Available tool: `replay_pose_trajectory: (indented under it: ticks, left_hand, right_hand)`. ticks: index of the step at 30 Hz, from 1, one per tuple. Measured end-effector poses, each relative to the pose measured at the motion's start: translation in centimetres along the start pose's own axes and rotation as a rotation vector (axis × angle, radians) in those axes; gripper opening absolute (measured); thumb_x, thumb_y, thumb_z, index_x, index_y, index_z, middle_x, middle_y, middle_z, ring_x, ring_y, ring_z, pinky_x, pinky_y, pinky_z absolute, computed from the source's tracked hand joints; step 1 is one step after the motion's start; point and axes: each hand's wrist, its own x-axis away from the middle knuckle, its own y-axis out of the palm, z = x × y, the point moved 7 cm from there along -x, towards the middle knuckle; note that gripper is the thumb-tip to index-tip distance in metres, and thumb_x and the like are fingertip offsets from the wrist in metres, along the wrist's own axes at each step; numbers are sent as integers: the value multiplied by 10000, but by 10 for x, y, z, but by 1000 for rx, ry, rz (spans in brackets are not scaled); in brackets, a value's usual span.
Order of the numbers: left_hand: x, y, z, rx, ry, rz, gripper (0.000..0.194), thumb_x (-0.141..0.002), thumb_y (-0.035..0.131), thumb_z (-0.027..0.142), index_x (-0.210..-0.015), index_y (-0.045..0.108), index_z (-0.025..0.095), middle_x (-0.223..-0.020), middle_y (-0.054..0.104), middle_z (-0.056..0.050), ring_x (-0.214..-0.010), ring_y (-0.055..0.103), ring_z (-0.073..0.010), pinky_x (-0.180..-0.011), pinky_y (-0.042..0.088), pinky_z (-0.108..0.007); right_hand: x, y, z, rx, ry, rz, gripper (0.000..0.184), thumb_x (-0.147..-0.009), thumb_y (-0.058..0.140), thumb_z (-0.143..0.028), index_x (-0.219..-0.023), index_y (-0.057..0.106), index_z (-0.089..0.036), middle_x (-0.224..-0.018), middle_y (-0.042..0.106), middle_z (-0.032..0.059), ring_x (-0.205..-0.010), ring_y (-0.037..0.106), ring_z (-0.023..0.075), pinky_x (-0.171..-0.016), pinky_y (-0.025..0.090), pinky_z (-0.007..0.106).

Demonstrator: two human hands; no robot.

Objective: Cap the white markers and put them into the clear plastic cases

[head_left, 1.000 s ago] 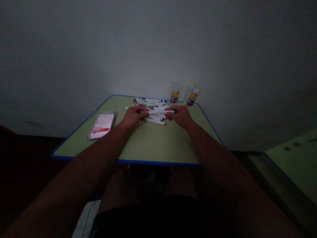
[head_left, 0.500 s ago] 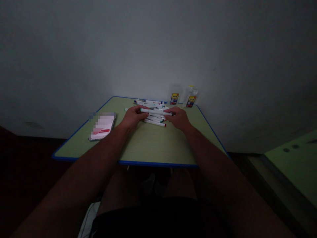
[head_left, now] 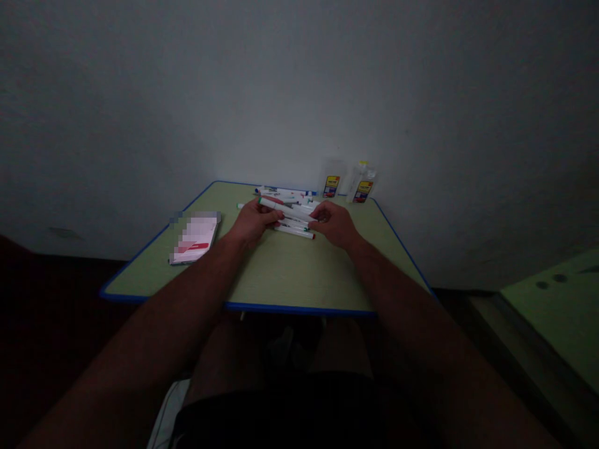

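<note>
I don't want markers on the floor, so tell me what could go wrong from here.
The marker between left hand and right hand could slip if either grip loosens. Dropped, it might set the loose markers below rolling. The two clear cases standing by the wall might tip if bumped.

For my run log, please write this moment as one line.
left hand: holds white marker | right hand: at marker's right end | table: loose markers, two labelled clear cases

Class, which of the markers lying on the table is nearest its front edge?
The white marker with the red end; the others lie farther back, toward the wall.
</note>
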Motion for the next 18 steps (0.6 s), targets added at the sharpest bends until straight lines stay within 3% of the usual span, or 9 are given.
replay_pose_trajectory:
  ticks: [6, 12, 18]
  left_hand:
    - [0, -2, -1, -14, -23, 42, 229, -687, 788, 94, -878, 676, 153, -745, 707, -28, -683, 670, -148, -564, 527, -224]
    - [-1, -5, -1, -31, -31, 73, 194, -752, 781, 179, -895, 653, 157, -834, 720, -48, -665, 651, -135, -562, 521, -241]
    - [-3, -6, -2, -58, -5, 38, 177, -788, 783, 261, -757, 640, 162, -649, 604, -6, -559, 523, -100, -530, 443, -241]
  right_hand:
    - [2, 6, -1, -58, -9, -57, 41, -768, 694, -200, -807, 699, -191, -764, 708, 18, -708, 664, 156, -691, 543, 302]
    - [2, 6, 1, -154, 33, -61, 87, -800, 639, -195, -814, 723, -179, -770, 732, 41, -661, 675, 145, -635, 554, 280]
    - [3, 6, 6, -268, 110, -33, 67, -773, 683, -240, -799, 707, -183, -705, 721, 29, -552, 628, 123, -555, 539, 265]
